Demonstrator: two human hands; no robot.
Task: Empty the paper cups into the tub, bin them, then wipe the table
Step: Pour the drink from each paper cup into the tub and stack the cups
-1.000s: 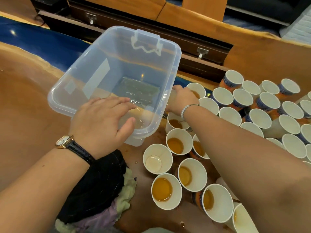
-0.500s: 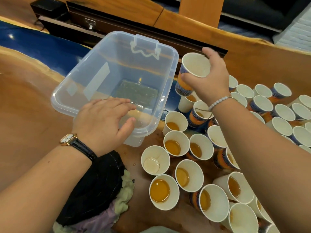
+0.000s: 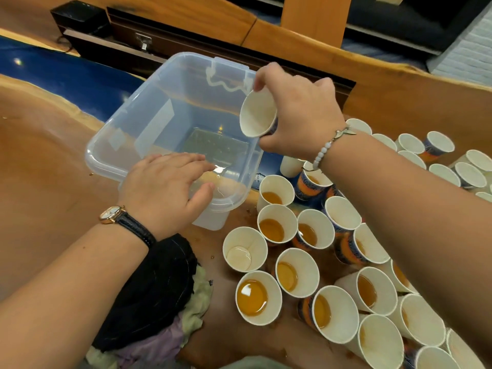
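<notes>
A clear plastic tub (image 3: 133,123) stands on the wooden table (image 3: 48,169) with a little liquid in its bottom. My right hand (image 3: 298,113) grips a paper cup (image 3: 257,115) tipped over the tub's right rim, mouth facing down and left. My left hand (image 3: 167,187) rests on the tub's near rim, fingers fairly straight, thumb under the edge. Several paper cups with amber liquid (image 3: 258,298) stand to the right of the tub. More cups (image 3: 436,145) crowd the far right.
A heap of dark and pale cloths (image 3: 151,302) lies under my left forearm at the table's near edge. Small spills and crumbs dot the wood near the cups. A blue resin strip (image 3: 66,75) runs behind the tub. Dark drawers (image 3: 143,41) sit beyond.
My right hand picked a cup from the group, lifted it and has tipped it over the tub's right rim. My left hand has stayed on the tub's near rim.
</notes>
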